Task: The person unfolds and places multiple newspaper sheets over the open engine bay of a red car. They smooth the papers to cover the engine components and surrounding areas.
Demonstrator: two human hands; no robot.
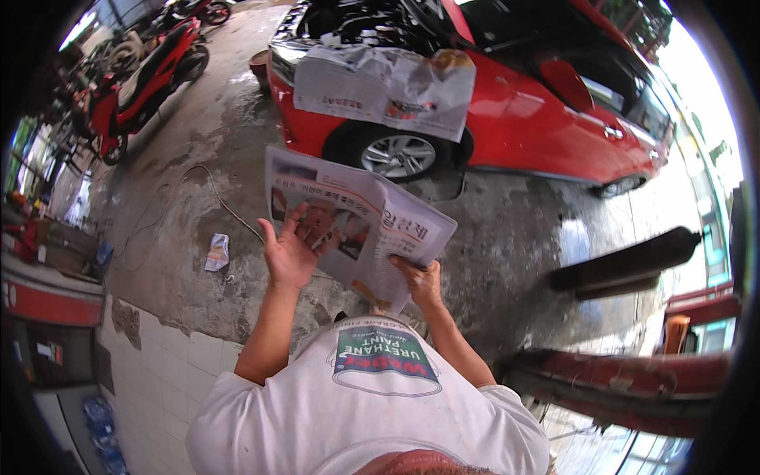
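Note:
A folded newspaper (372,206) is held up in front of my chest, its printed page with photos facing me. My right hand (419,277) grips its lower right edge, thumb on top of the page. On the left, my left hand (299,252) is spread palm up with fingers apart, in front of the newspaper's left half; whether the fingertips touch the paper I cannot tell. Beyond it, another newspaper sheet (372,87) lies draped over the front fender of a red car (514,103), above the wheel (398,156). The car's engine bay (356,28) is uncovered.
A red motorbike (142,87) stands at the far left. A hose (222,202) and a crumpled paper scrap (217,252) lie on the wet concrete floor (174,237). To the right are a dark cylinder (625,260) and a worn red panel (617,380). Blue bottles (103,431) stand at lower left.

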